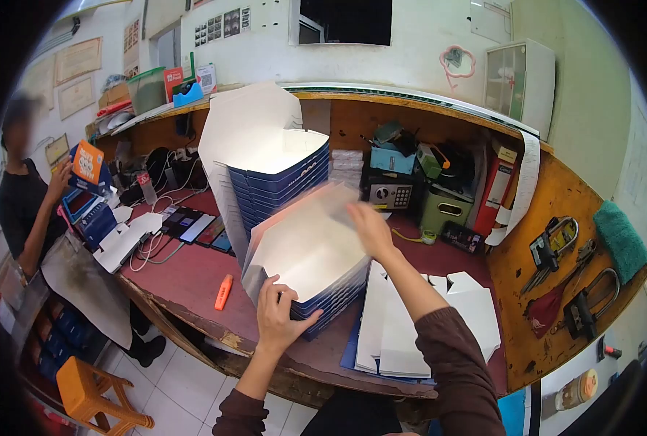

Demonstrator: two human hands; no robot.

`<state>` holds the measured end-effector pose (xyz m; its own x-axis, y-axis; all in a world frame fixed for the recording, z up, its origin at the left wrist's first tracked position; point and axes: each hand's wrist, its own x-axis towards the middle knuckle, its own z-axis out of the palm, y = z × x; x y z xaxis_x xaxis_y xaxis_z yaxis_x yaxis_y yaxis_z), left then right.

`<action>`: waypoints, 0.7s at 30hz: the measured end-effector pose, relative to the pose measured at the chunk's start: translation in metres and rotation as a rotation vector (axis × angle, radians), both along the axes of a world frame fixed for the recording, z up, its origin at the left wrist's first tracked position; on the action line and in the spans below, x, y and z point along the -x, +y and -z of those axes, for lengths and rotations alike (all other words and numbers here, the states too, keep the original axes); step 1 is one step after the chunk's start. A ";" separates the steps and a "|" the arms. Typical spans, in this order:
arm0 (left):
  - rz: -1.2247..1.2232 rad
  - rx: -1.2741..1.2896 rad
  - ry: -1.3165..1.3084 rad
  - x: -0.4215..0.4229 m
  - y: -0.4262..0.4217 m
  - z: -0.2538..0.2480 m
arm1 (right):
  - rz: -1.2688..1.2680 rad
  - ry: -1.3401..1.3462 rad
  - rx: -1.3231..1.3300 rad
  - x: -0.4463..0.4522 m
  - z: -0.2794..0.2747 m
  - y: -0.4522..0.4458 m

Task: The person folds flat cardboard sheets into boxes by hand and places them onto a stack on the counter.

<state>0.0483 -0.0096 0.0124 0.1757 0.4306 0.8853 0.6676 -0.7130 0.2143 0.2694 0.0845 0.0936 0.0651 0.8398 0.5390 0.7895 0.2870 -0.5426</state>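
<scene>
The front stack (334,309) of nested, open, white-lined blue boxes is located at the near edge of the table (185,276), between the two hands. The left hand (283,318) grips its near left corner, thumb against the outer wall. The right hand (367,229) is at the far right rim; motion blur there prevents confirming whether it grasps or only touches.

Caution: uneven force from the hands could skew the nested layers or crease a thin wall. A push away from the body could drive the stack into the tall stack (283,190) just behind it, which could topple because of its height. A sideways slip to the right could disturb the flat white blanks (429,327) beside it. The orange highlighter (224,292) lies to the left, clear of the left hand.
</scene>
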 end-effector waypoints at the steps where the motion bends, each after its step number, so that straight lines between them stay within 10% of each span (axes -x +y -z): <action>1: -0.003 -0.003 -0.005 0.002 0.000 0.001 | -0.003 -0.005 -0.003 -0.001 -0.004 -0.010; 7: -0.040 0.056 0.048 -0.002 -0.015 -0.011 | -0.789 0.865 -0.058 -0.007 -0.079 -0.122; 11: -0.157 -0.050 -0.024 -0.036 -0.043 -0.014 | -1.083 0.976 -0.123 -0.012 -0.109 -0.187; 17: 0.846 0.380 0.421 -0.135 -0.073 0.021 | -1.189 1.095 -0.095 -0.022 -0.087 -0.220; 21: 0.857 0.446 0.651 -0.167 -0.080 0.070 | -1.156 1.156 -0.100 -0.036 -0.060 -0.245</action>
<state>0.2150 -0.0895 -0.0580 0.9255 0.2011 0.3208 0.0796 -0.9317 0.3544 0.3059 -0.1602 0.1533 -0.1527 0.6923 0.7052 -0.6457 0.4703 -0.6015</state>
